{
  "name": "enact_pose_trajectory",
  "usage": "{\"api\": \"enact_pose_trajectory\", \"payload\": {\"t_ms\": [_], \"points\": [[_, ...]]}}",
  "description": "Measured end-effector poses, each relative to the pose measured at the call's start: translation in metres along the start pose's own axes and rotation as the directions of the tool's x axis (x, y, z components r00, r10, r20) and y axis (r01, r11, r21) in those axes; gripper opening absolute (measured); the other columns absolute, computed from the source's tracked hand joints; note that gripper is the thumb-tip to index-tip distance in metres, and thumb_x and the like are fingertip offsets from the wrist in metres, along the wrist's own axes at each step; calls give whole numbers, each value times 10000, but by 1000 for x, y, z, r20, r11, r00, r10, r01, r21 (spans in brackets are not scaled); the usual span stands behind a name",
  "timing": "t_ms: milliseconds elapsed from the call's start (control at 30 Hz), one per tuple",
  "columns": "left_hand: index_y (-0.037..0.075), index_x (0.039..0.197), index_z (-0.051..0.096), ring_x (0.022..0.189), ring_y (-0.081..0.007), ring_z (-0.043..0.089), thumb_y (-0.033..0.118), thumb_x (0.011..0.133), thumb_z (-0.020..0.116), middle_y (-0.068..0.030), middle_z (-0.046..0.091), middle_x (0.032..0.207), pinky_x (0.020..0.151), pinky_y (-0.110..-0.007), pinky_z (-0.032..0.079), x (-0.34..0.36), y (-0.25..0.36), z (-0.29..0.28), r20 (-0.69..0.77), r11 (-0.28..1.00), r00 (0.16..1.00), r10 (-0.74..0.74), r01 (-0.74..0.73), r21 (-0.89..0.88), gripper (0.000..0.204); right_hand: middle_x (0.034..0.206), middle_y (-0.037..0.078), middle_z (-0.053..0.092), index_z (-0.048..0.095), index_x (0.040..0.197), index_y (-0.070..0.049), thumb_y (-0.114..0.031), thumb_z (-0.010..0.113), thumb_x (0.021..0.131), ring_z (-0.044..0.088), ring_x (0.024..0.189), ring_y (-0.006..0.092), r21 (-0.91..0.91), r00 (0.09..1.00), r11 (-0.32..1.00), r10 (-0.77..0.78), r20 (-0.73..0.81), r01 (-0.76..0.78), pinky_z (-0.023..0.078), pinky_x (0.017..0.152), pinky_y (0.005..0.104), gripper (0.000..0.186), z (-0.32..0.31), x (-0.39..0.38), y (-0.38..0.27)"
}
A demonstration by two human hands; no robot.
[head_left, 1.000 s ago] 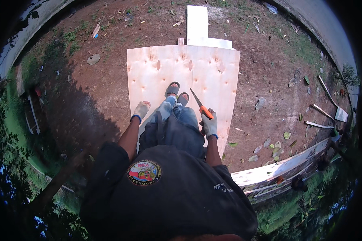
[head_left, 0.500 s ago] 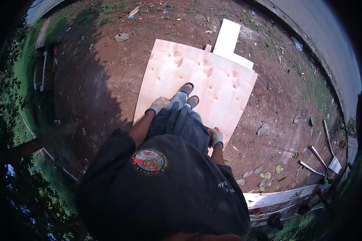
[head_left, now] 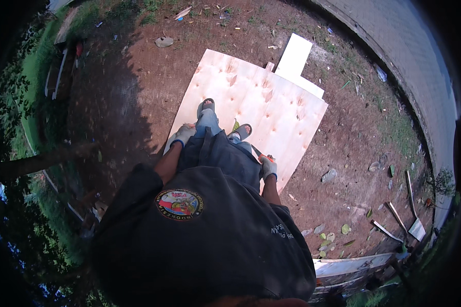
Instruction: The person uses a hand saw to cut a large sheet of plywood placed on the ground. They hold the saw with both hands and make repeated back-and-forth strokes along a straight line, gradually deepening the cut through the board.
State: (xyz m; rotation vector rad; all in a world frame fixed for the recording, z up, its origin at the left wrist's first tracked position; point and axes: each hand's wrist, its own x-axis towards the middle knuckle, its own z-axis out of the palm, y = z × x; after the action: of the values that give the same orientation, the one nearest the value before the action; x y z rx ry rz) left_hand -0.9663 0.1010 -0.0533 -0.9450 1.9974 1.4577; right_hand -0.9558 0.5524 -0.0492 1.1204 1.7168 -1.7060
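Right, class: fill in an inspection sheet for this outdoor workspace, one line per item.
Surface: bare reddish soil, grass at the edges.
Job's things: plywood sheet flat on the soil; person stands on it in sandals.
Clutter: white board past the sheet, stones, wood offcuts, leaves.
Grippers: gloved left hand at the sheet's left edge; gloved right hand on an orange-handled tool, mostly hidden.
Cables: nothing seen.
Surroundings: paved strip, trees.

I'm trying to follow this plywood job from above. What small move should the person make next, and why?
Probably bring the orange-handled tool forward, clear of the leg. The right hand holds it low beside the thigh, mostly hidden, while the left hand rests by the plywood sheet edge and both feet stand on it.
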Motion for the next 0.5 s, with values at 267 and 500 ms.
{"api": "enact_pose_trajectory", "payload": {"t_ms": [267,500], "points": [[51,1132,738,893,-274,741,323,825,730,-138,773,994,835,-387,558,9,-27,-69,-6,968,999,-41,42,247,411,772,50,540,534,1068,-116,-86,706,829,511,469,153,205,986,967,163,-29,-153,509,425,348,296,26,7,-19],[28,1217,718,1170,-410,683,400,787,706,-270,719,1183,998,-486,531,-26,79,-75,-71,588,983,-170,159,793,568,930,86,619,507,1389,-98,-107,674,916,546,490,160,366,973,930,101,-208,-18,546,452,329,502,52,-1,7]]}}
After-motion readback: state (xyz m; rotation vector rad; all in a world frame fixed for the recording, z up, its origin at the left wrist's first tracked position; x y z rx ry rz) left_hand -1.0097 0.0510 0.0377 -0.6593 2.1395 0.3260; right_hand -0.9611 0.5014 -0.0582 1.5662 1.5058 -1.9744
